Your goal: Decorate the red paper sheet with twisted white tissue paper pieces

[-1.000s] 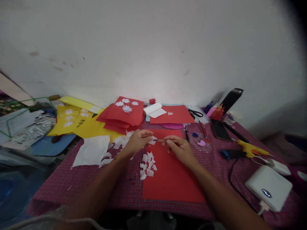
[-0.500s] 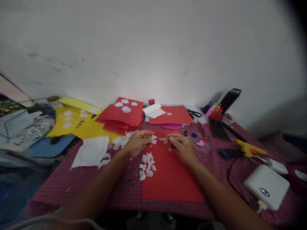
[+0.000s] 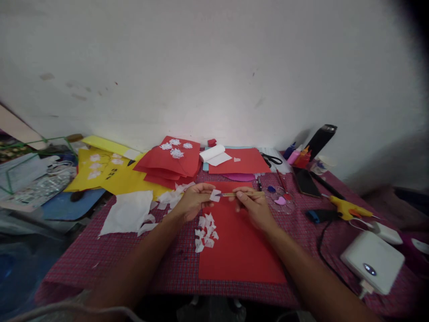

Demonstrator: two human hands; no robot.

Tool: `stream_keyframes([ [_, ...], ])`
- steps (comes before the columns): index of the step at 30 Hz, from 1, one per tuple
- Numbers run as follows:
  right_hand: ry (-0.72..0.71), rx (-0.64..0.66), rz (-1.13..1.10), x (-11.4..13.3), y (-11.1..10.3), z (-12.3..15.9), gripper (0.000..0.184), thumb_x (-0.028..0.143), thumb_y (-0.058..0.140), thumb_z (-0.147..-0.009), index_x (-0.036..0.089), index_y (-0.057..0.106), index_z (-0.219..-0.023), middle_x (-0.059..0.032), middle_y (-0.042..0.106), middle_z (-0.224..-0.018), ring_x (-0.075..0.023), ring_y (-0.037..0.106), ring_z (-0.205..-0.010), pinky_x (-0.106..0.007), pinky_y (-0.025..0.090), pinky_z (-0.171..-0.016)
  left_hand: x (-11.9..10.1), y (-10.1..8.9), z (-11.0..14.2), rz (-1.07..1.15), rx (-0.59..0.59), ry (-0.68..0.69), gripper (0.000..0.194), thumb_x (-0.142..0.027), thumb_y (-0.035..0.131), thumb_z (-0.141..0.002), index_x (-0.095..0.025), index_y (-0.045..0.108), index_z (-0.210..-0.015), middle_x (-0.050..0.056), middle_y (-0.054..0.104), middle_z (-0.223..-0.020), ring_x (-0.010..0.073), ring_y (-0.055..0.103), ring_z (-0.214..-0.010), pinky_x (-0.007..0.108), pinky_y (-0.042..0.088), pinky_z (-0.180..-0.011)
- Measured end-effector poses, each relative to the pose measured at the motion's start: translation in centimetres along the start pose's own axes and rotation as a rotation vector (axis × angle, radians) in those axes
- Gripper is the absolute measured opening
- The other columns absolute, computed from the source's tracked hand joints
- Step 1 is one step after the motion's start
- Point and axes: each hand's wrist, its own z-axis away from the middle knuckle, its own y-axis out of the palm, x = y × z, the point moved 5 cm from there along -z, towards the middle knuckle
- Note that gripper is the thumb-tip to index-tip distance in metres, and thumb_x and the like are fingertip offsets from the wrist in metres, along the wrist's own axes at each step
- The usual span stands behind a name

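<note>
My left hand [image 3: 196,201] pinches a small white paper piece [image 3: 215,195] above the top of a red sheet [image 3: 244,250]. In my right hand [image 3: 251,203] is a slim wooden-handled paintbrush [image 3: 231,194], its dark tip at the paper piece. A pile of small white paper scraps [image 3: 205,233] lies on the left edge of the red sheet, below my left hand. Right of my right hand sits a clear paint palette [image 3: 281,201] with blue, pink and red paint in it.
Red sheets with white paper flowers [image 3: 176,153] lie behind, beside a white paper roll [image 3: 214,154]. Scissors [image 3: 272,159], paint bottles [image 3: 298,156], a black flask [image 3: 321,141], a phone [image 3: 307,182], a yellow glue gun [image 3: 348,208] and a white box-shaped device [image 3: 373,259] stand or lie at right.
The white paper piece has turned slightly in my left fingers and shows more of its flat face. Both hands stay almost in the same place.
</note>
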Motion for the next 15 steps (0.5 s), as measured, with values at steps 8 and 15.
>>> stream_keyframes([
  [8, 0.007, -0.009, 0.007, -0.06, -0.10, -0.08, 0.025, 0.041, 0.064, -0.085, 0.018, 0.071, -0.090, -0.0068, 0.074, -0.085, -0.0117, 0.057, -0.050, -0.026, 0.048, -0.050, -0.05, 0.03, 0.01, -0.001, -0.023, 0.005, 0.035, -0.017, 0.081, -0.065, -0.012, 0.064, -0.095, 0.009, 0.072, -0.090, 0.0156, 0.068, -0.073, 0.023, 0.053, -0.056],
  [15, -0.014, -0.010, 0.004, 0.16, -0.03, -0.04, 0.022, 0.038, 0.063, -0.087, 0.018, 0.071, -0.091, -0.0062, 0.074, -0.084, -0.0114, 0.057, -0.049, -0.026, 0.047, -0.050, -0.04, -0.05, 0.01, 0.010, -0.026, 0.017, 0.036, -0.020, 0.083, -0.063, -0.013, 0.064, -0.092, 0.001, 0.066, -0.076, 0.0106, 0.063, -0.064, 0.023, 0.053, -0.058],
])
